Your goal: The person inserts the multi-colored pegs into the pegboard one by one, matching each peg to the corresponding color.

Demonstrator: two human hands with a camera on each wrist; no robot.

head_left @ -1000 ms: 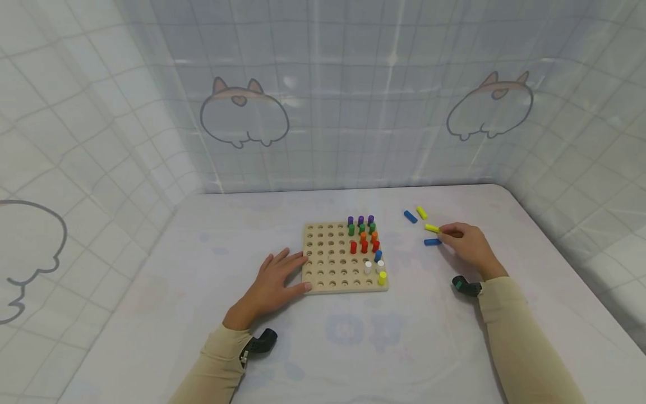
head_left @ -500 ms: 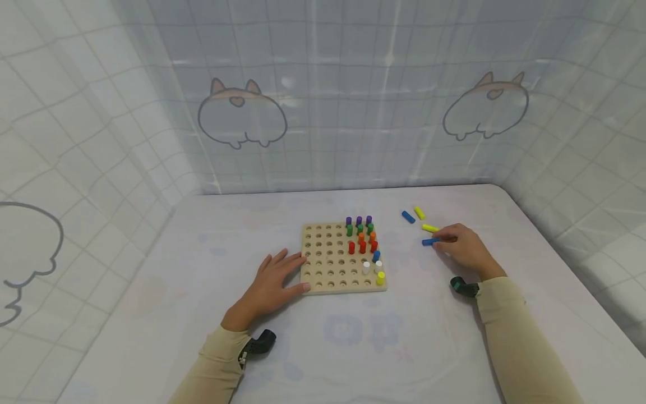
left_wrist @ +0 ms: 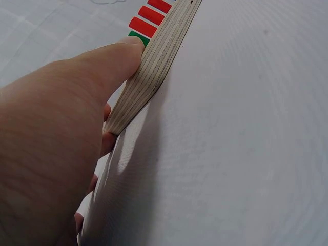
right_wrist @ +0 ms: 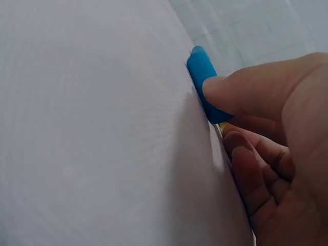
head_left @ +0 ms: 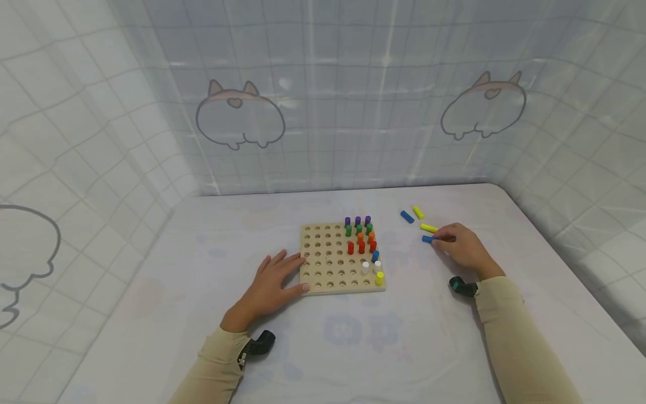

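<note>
A wooden peg board [head_left: 328, 264] lies flat on the table with purple, green, orange, red, blue, white and yellow pegs standing in its right half. My left hand [head_left: 295, 272] lies flat against the board's left edge, thumb [left_wrist: 110, 56] pressed on the board's side [left_wrist: 154, 72]. My right hand [head_left: 438, 240] is to the right of the board and pinches a blue peg [head_left: 427, 239] lying on the table. In the right wrist view the thumb [right_wrist: 241, 92] sits on the blue peg [right_wrist: 201, 69], with the other fingers curled beneath.
Loose pegs lie just beyond my right hand: a yellow peg [head_left: 429, 228], another yellow peg [head_left: 418, 212] and a blue peg [head_left: 406, 216]. Checked curtain walls [head_left: 323, 112] close in the white table [head_left: 353, 342] at the back and on both sides.
My right hand slid from the loose yellow peg down to the blue peg and closed its fingertips on it. The left hand and the board stayed put.
</note>
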